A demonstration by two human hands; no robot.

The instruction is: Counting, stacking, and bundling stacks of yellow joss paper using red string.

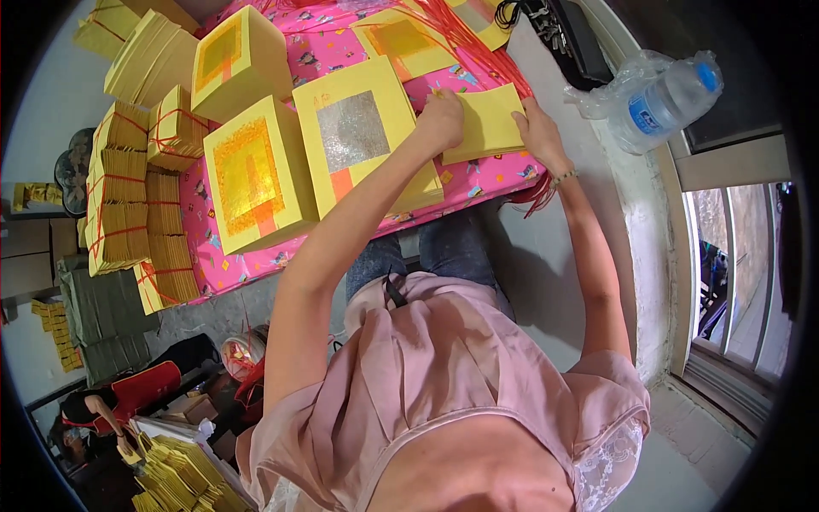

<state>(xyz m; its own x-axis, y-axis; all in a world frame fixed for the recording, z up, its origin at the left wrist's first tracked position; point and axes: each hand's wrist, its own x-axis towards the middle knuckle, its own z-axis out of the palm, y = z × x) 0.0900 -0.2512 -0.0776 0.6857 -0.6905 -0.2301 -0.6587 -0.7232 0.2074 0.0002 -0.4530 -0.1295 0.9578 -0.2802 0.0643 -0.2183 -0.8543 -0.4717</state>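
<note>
Far left, tied bundles (119,205) of yellow paper stand stacked along the edge of a pink cloth (230,264). Beside them lie a gold-foil stack (256,175) and, just right of it, a silver-foil stack (363,141), both on the cloth. The left hand (439,119), fingers curled, presses the left edge of a plain yellow sheaf (486,124), which rests on the cloth near its right end. The right hand (539,128) grips the sheaf's right edge, fingers spread along it; the hands sit apart, the sheaf between them. Red strings (465,38) trail behind the sheaf. Far right, a plastic bottle (670,98) lies on a sill.
</note>
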